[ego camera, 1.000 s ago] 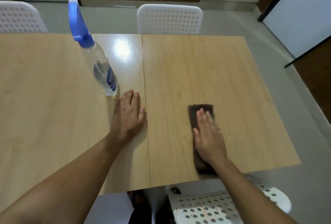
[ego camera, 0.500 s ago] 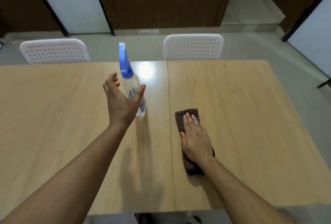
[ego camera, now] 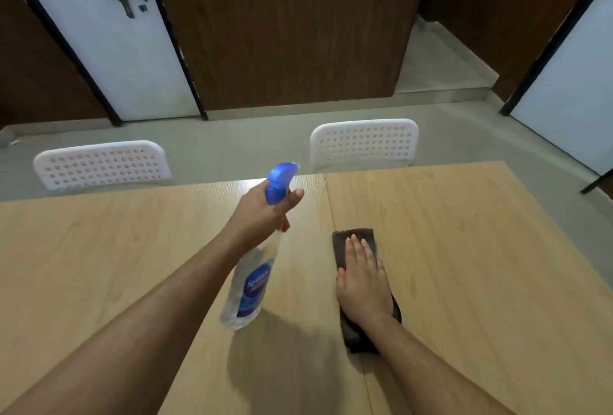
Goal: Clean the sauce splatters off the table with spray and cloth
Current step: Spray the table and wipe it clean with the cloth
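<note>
My left hand (ego camera: pixel 262 212) grips the neck of a clear spray bottle (ego camera: pixel 250 285) with a blue trigger head and blue label, held tilted in the air above the wooden table (ego camera: pixel 464 265). Its nozzle points away toward the far edge. A dark brown folded cloth (ego camera: pixel 355 237) lies flat on the table right of the centre seam. My right hand (ego camera: pixel 363 285) rests palm down on the cloth, fingers straight and together. No sauce marks are visible on the tabletop.
Two white perforated chairs stand at the far side, one at left (ego camera: pixel 99 164) and one at centre right (ego camera: pixel 365 142). Behind them is grey floor, a white door (ego camera: pixel 99 33) and brown wall panels. The table's right edge runs diagonally at right.
My left hand rose from the table, reached the standing bottle, closed on its neck and lifted it off the table. The right hand stayed on the cloth. My view tilted up.
</note>
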